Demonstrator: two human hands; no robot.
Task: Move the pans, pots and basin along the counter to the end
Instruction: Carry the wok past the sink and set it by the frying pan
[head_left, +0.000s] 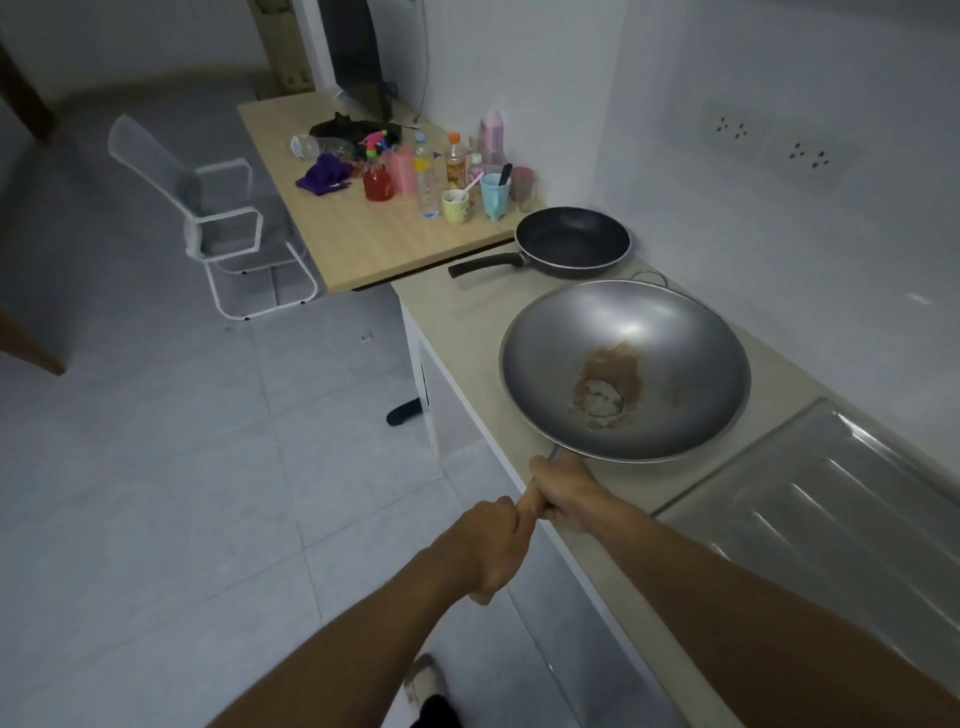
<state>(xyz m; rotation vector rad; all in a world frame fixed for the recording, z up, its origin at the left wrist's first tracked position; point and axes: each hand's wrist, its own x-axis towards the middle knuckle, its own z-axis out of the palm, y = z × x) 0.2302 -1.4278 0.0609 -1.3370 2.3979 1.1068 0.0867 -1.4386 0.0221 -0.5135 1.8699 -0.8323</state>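
Note:
A large grey wok (670, 338) with brown residue at its bottom sits on the beige counter (462, 317), its near handle gripped by my right hand (566, 491). My left hand (493, 545) is closed just behind the right, touching its fingers; whether it holds the handle is hidden. A black frying pan (574, 240) rests farther along the counter near the end, its handle pointing left. A small loop handle of the wok shows at its far rim.
A steel sink drainboard (831, 519) lies on the counter at right. A wooden table (358, 244) beyond the counter carries several bottles and cups. A white chair (223, 228) stands on the tiled floor at left.

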